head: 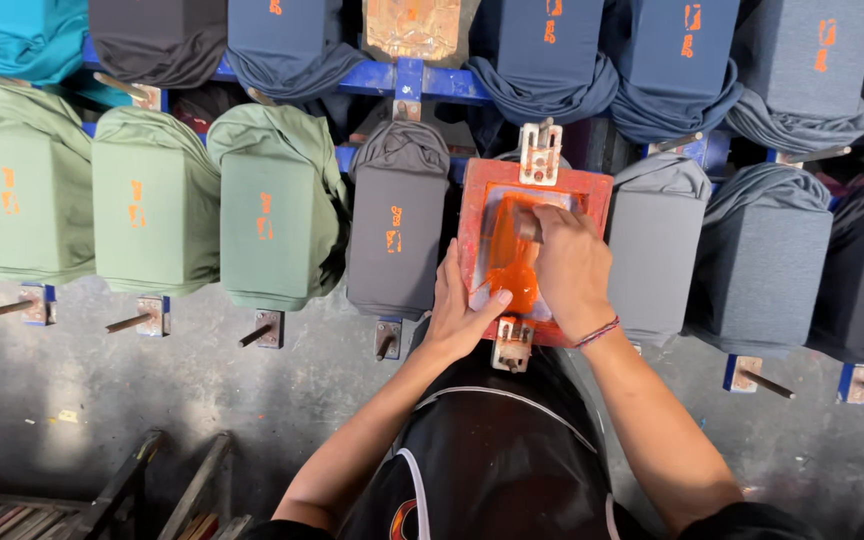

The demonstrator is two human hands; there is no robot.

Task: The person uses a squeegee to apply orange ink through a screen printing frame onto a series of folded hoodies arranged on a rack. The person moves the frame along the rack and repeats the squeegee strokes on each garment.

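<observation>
Head view, looking straight down: centre of the frame, a red printing frame [535, 190] lies flat on a board in a long row of shirt-covered boards. Right hand [570, 268] is closed around a squeegee [526, 222], its handle barely showing above the knuckles, pressing into a smear of orange ink [509, 262] on the mesh. Left hand [460, 308] rests flat on the frame's lower left edge, fingers spread, thumb reaching onto the mesh, holding nothing, just bracing.

Looks like the ink pull is under way. Next move, I'd judge, needs even pressure and a steady frame, then a clean lift.

Left of centre, the grey shirt [396, 232] and green shirts [270, 218] already carry small orange marks; the grey one [655, 248] just right of the frame looks blank.
</observation>
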